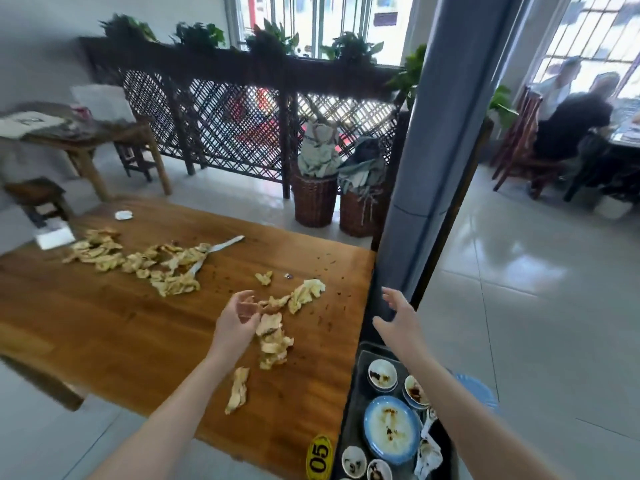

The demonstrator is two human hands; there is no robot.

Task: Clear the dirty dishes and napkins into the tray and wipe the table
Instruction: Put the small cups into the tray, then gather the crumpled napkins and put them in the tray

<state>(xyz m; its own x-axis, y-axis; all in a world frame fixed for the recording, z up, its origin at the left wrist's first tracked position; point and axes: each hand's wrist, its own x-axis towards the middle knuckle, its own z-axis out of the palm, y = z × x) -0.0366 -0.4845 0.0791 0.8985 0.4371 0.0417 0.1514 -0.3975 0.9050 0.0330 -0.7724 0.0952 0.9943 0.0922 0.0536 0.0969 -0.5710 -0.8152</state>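
Across the table (104, 306), napkins (273, 344) lay strewn from ten o'clock to centre. Your left hand (239, 317) was cupped beside them, grasp unclear. Your right hand (398, 317) hung released near the tray (356, 393) of dishes (391, 431) at five o'clock, off the table's edge; tiled floor (536, 323) at three.

We see a long wooden table (104, 323) running from the left edge to the lower middle of the frame, with crumpled yellowish napkins (138, 261) strewn in a band at upper left and a looser trail at centre. Among them lies a pale utensil (221, 245) – dark crumbs (325, 265) dot the right end. A white packet (55, 237) sits at the far left edge – a yellow "05" tag (319, 457) at the lower corner.
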